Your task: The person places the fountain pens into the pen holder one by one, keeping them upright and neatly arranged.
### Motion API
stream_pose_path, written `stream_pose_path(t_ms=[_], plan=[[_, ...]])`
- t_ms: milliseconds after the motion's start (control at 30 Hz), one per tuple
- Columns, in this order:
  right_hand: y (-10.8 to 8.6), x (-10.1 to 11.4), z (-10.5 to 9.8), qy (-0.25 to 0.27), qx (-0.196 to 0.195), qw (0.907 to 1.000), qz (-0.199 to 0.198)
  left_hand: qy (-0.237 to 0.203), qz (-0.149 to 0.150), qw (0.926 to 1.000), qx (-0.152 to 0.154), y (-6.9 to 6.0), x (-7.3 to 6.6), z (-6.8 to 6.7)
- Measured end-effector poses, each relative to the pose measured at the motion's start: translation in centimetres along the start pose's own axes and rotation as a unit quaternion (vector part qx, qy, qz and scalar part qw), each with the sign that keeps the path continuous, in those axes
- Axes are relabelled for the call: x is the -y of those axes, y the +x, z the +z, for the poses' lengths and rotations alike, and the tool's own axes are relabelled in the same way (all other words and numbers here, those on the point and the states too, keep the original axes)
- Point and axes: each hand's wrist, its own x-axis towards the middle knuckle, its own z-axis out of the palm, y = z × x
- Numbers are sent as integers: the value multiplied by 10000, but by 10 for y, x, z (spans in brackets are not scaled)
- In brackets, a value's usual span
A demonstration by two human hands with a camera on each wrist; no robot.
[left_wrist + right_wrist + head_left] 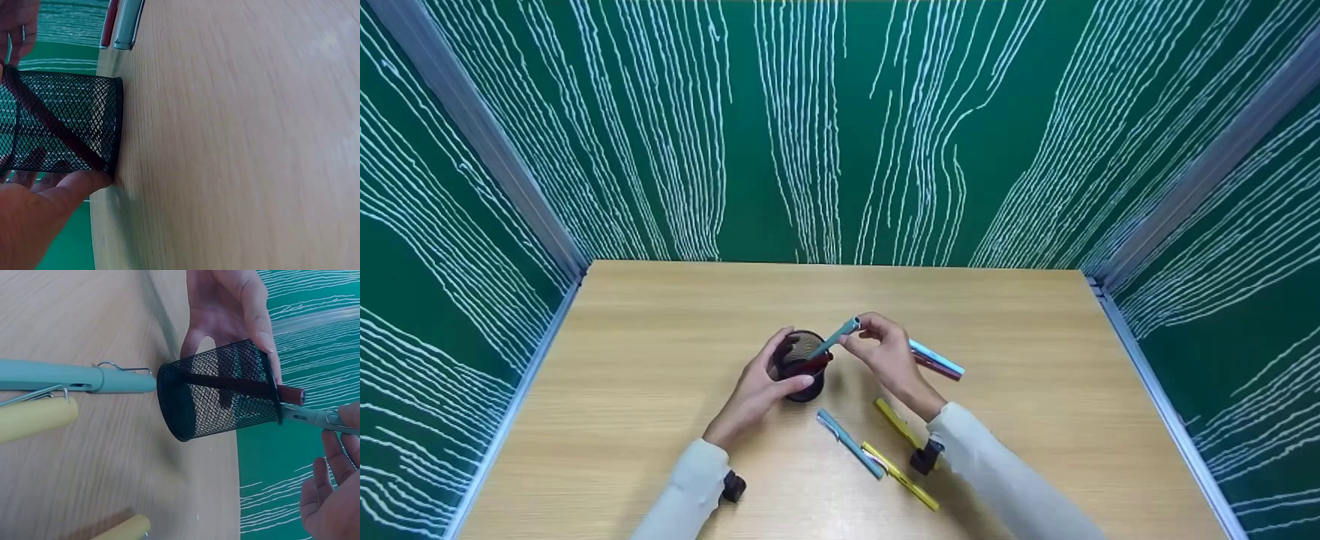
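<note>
My left hand (pixel 756 388) grips a black mesh pen cup (pixel 808 393) standing on the table, thumb on the near side and fingers round the far side. A dark red pen (pixel 242 385) leans inside, its end poking past the rim. Above the cup's right side, my right hand (pixel 891 360) pinches a teal pen (pixel 838 335) near its upper end. In the right wrist view that pen's lower part (pixel 298 414) is at the rim and passes into the cup; its tip is hard to make out through the mesh.
In front of the cup lie another teal pen (pixel 851 445), a yellow pen (pixel 904 480) touching it, and a second yellow pen (pixel 894 420) partly under the right forearm. Behind the right hand a light blue pen (pixel 939 358) lies beside a dark red one (pixel 936 366). Green walls enclose the table.
</note>
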Motion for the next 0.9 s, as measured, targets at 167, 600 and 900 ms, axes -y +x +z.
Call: stream_pose_path(t_ms=[167, 600, 900], plan=[[0, -6, 4, 14, 35, 10000, -46, -39, 8, 10000, -12, 1, 1, 1], [0, -12, 12, -85, 250, 9996, -39, 106, -9, 9999, -44, 0, 3, -1], [0, -14, 18, -165, 256, 9994, -135, 204, -57, 9998, -30, 2, 2, 0]])
